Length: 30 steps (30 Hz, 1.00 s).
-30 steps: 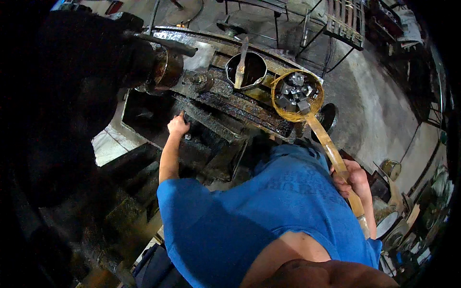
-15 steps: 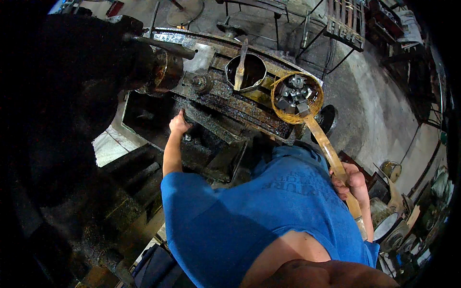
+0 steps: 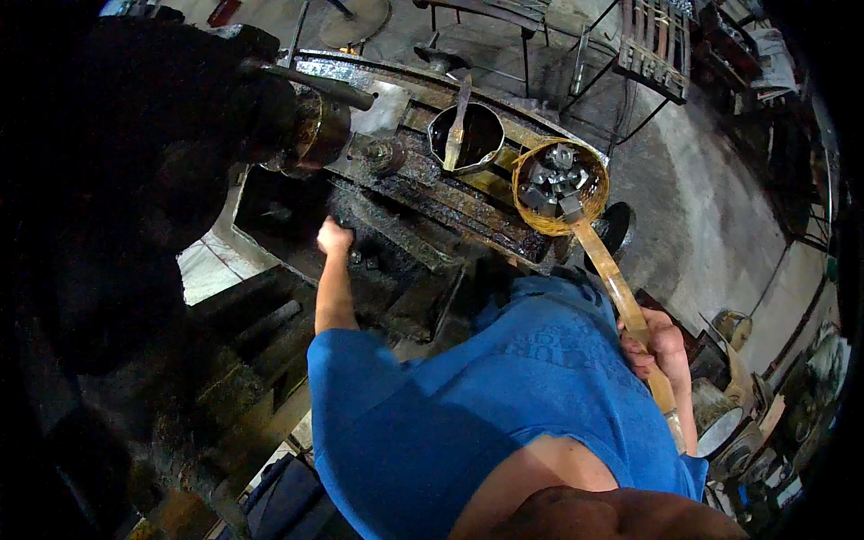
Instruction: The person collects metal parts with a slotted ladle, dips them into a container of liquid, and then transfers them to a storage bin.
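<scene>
My right hand is wrapped round the long flat wooden handle of a strainer, whose round yellow mesh basket rests at the right end of the machine bed. Several shiny metal blocks lie heaped in the basket. On the left, my left hand is closed over the dark chip tray below the bed. Whatever its fingers hold is too dark to make out. Beside that hand, a few small metal pieces lie among dark chips in the tray.
A dark pot with a brush across it stands on the machine bed. At the left looms the dark machine head with its round spindle. A slatted metal rack stands beyond, and clutter lines the far right.
My left hand has drawn slightly back toward me in the tray, and its fingers look more curled. My right hand still grips the strainer handle. The view has shifted a little.
</scene>
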Tool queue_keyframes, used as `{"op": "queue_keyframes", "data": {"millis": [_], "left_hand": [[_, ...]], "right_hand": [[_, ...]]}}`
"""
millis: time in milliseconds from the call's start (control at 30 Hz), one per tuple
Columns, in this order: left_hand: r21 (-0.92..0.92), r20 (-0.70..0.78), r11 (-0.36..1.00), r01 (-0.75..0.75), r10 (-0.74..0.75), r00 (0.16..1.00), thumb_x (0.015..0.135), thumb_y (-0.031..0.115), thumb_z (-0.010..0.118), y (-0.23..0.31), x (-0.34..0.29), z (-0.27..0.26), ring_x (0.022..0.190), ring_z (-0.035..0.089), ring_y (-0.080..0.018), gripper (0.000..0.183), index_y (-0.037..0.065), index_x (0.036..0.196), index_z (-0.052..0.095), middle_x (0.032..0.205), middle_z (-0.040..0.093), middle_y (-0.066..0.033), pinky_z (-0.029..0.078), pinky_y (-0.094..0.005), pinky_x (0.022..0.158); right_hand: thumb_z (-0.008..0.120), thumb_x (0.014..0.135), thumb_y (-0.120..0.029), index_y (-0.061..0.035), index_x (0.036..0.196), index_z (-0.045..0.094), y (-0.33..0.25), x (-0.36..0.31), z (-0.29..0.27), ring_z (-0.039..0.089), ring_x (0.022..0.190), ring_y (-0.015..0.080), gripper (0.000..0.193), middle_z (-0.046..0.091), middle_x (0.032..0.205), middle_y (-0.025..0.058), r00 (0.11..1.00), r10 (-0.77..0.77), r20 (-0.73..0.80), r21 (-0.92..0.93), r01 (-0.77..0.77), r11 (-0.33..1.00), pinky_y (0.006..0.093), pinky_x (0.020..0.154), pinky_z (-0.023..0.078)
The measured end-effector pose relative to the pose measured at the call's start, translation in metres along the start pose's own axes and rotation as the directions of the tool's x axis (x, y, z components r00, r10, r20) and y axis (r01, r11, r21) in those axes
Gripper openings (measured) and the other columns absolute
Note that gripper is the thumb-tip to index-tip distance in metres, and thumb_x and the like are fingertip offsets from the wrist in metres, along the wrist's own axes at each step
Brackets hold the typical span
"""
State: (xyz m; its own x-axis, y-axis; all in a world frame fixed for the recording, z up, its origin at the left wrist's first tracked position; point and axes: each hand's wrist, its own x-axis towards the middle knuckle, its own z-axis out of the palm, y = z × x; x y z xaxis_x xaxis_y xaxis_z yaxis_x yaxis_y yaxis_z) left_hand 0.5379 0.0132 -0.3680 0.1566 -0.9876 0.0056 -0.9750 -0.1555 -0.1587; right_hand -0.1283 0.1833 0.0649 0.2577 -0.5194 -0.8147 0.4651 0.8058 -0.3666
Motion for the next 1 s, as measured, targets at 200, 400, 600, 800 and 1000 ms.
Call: {"op": "queue_keyframes", "data": {"millis": [200, 400, 600, 800, 1000], "left_hand": [[0.248, 0.02, 0.931, -0.267, 0.271, 0.962, 0.087, 0.012, 0.047, 0.014, -0.023, -0.008, 0.073, 0.055, -0.012, 0.016, 0.007, 0.098, 0.057, 0.087, 0.058, -0.0039, 0.046, -0.0235, 0.068], [0.182, 0.383, 0.971, -0.155, 0.075, 0.921, 0.078, 0.013, 0.054, 0.085, -0.017, -0.106, 0.087, 0.06, -0.0264, 0.031, 0.009, 0.108, 0.05, 0.096, 0.061, -0.0134, 0.05, -0.0351, 0.073], [0.161, 0.441, 0.976, -0.149, 0.063, 0.895, 0.073, 0.012, 0.054, 0.098, -0.013, -0.174, 0.083, 0.062, -0.0274, 0.022, 0.01, 0.095, 0.055, 0.09, 0.063, -0.0113, 0.05, -0.0369, 0.069], [0.177, 0.365, 0.972, -0.157, 0.084, 0.927, 0.07, 0.012, 0.055, 0.102, -0.015, -0.181, 0.081, 0.062, -0.0266, 0.012, 0.01, 0.079, 0.061, 0.087, 0.064, -0.0099, 0.05, -0.0364, 0.068], [-0.062, 0.21, 0.948, 0.311, -0.292, 0.933, 0.059, 0.021, 0.063, 0.116, -0.022, -0.241, 0.083, 0.062, -0.0285, 0.047, 0.02, 0.106, 0.061, 0.091, 0.064, -0.0124, 0.05, -0.0379, 0.072]], "right_hand": [[0.044, 0.053, -0.012, 0.0022, 0.091, 0.052, -0.003, 0.003, 0.002, 0.033, 0.036, 0.0057, 0.041, 0.041, 0.059, 0.004, 1.0, 0.004, 0.014, -0.004, -0.004, 1.0, 0.0205, 0.029, 0.029], [0.047, 0.054, -0.018, 0.0024, 0.091, 0.052, 0.003, 0.004, 0.004, 0.034, 0.037, 0.0053, 0.043, 0.041, 0.059, 0.0031, 0.999, -0.044, 0.019, 0.026, 0.043, 0.999, 0.0199, 0.029, 0.031], [0.049, 0.054, -0.02, 0.0024, 0.091, 0.051, 0.0, 0.002, 0.001, 0.035, 0.037, 0.0057, 0.043, 0.041, 0.058, 0.003, 0.998, -0.025, 0.055, -0.029, 0.027, 0.999, 0.0205, 0.029, 0.032], [0.049, 0.056, -0.019, 0.002, 0.092, 0.051, -0.005, -0.001, -0.001, 0.035, 0.037, 0.0056, 0.042, 0.042, 0.059, 0.0029, 0.999, -0.014, 0.044, -0.086, 0.018, 0.996, 0.0207, 0.031, 0.031], [0.046, 0.06, -0.011, 0.0015, 0.092, 0.051, -0.011, -0.001, -0.007, 0.035, 0.037, 0.0058, 0.035, 0.042, 0.059, 0.0026, 0.999, -0.001, 0.055, -0.129, 0.008, 0.992, 0.0221, 0.031, 0.03]]}}
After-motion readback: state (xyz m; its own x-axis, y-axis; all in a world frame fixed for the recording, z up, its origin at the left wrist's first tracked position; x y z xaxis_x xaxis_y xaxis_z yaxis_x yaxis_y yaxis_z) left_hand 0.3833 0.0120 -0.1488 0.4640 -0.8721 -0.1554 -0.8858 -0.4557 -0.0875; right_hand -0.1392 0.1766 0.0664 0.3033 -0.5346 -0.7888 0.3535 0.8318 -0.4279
